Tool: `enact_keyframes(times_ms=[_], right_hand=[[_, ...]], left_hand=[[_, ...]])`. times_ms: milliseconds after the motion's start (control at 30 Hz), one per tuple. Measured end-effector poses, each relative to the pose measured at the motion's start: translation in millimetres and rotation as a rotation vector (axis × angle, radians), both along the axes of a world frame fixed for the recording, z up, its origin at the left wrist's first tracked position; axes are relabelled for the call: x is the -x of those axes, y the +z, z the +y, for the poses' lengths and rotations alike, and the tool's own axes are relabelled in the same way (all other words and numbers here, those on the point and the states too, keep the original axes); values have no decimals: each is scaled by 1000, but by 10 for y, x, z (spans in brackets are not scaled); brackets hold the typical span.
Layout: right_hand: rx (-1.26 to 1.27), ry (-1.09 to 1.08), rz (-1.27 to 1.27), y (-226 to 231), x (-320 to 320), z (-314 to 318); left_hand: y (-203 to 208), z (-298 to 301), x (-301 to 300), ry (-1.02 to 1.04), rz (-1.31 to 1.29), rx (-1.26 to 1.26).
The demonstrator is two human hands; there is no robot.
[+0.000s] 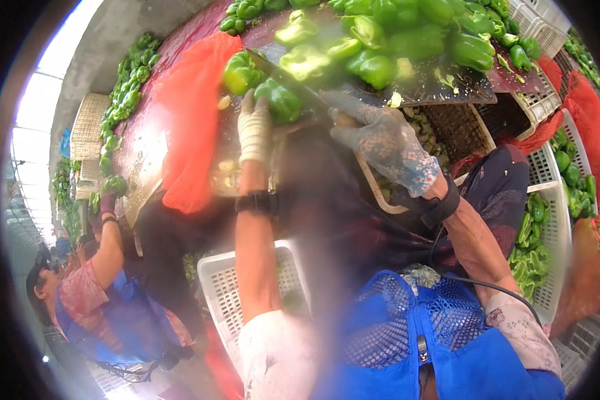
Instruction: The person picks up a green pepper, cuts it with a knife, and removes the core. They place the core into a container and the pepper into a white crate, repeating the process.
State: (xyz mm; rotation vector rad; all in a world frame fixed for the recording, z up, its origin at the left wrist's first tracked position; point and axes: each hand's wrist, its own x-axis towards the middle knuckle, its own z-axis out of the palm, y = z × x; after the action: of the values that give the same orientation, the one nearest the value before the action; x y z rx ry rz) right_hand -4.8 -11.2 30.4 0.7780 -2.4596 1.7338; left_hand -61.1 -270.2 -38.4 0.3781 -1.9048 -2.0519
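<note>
Vest (413,333) of blue mesh fills the bottom of the frame, worn by the person. A white basket (221,300) stands at lower centre-left, beneath the left forearm. Above it, just left of centre, is the left hand (253,130), in a pale glove, its fingers stretched upward. Their tips touch the left side of a green pepper (280,101); whether they grip it, I cannot tell. The pepper lies to the right of these fingertips, its long axis unclear. The right hand (387,137), in a grey patterned glove, is right of centre, farther from the pepper, fingers closed on a knife (281,74). The blade slants toward the upper left, along the pepper's upper edge. A second pepper (239,73) sits just above the left fingertips. A red net (197,127) lies left of them. Beyond, cut halves (304,61) and a pepper pile (417,40) cover the top. A co-worker (100,300) sits at lower left.
</note>
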Motion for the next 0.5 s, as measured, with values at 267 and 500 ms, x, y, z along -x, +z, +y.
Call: enact_keyframes(times_ms=[267,500], right_hand=[[-35,93,6,-291,161,-260],[-284,24,417,-549,391,-508]], left_hand=[[94,205,-49,3,73,-52],[-121,-29,-147,63,54,316]])
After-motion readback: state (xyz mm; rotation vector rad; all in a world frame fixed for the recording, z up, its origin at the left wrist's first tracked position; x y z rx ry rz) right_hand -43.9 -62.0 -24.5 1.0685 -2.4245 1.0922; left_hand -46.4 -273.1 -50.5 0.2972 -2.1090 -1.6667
